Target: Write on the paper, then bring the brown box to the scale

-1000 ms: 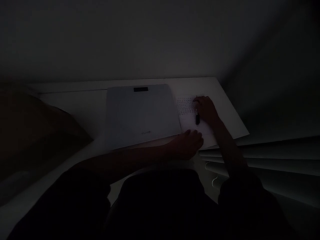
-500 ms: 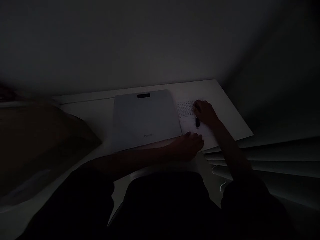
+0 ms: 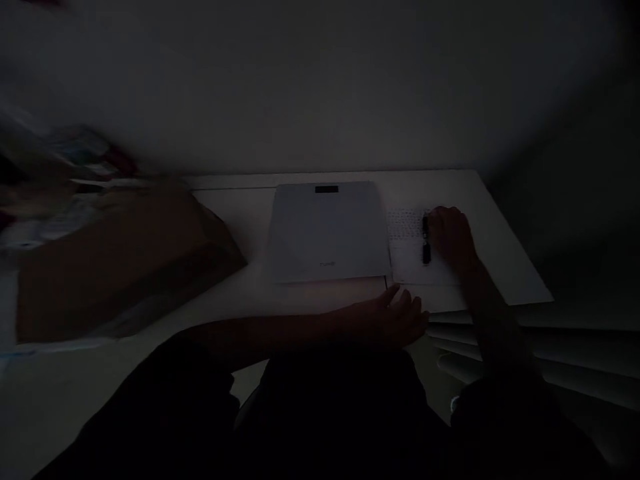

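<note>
The scene is very dark. My right hand (image 3: 453,239) rests on a sheet of handwritten paper (image 3: 404,225), its fingers curled. Just left of its fingertips lies a small dark elongated object (image 3: 426,252), perhaps in two pieces, its kind too dim to tell. What the curled fingers hold, if anything, is hidden. My left hand (image 3: 393,317) lies at the table's front edge below the paper, fingers stretched and slightly apart. A flat, light scale-like panel (image 3: 327,233) with a dark display window (image 3: 327,189) lies left of the paper.
A large brown paper bag or box (image 3: 125,260) lies on the left of the white table (image 3: 235,287), with blurred items (image 3: 85,150) behind it. A wall (image 3: 300,87) rises behind the table. Pale slat-like folds (image 3: 575,353) hang at the right.
My view has swung left, so everything sits further right. My right hand has drawn slightly right off the dark object, which has stayed on the paper. My left hand remains near the table edge.
</note>
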`<action>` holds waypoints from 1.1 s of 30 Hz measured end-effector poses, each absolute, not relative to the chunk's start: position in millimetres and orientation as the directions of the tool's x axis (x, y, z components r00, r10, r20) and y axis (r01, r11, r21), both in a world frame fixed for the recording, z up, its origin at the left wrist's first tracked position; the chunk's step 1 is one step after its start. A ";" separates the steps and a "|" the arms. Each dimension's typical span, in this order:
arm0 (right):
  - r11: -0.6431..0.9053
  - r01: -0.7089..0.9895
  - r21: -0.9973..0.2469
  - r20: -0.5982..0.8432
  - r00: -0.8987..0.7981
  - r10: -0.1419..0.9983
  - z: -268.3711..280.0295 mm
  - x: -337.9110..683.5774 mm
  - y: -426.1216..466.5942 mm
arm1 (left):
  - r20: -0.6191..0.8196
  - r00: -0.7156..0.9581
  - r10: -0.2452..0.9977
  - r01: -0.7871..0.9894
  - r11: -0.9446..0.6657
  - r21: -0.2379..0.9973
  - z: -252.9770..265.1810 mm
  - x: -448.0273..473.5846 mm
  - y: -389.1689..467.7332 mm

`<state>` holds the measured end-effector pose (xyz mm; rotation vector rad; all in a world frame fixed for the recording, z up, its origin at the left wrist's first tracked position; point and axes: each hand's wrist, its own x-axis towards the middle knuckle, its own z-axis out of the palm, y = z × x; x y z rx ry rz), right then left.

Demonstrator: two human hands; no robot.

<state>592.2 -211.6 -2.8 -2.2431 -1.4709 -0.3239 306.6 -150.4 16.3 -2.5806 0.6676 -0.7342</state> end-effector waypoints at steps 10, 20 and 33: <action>-0.261 0.924 -0.280 0.356 0.353 0.865 4.4 585.3 -212.0 | 0.540 0.823 -0.175 -0.026 -0.962 -0.272 23.4 225.0 -101.8; 0.205 0.859 -0.469 0.492 0.061 0.868 70.2 482.4 -141.2 | 0.840 0.413 0.353 0.521 -0.847 0.101 45.8 104.7 -48.0; 0.168 0.430 -0.887 0.148 -0.079 0.986 35.2 343.2 11.1 | 0.334 -0.394 0.856 0.077 -0.331 0.940 2.1 -7.2 34.8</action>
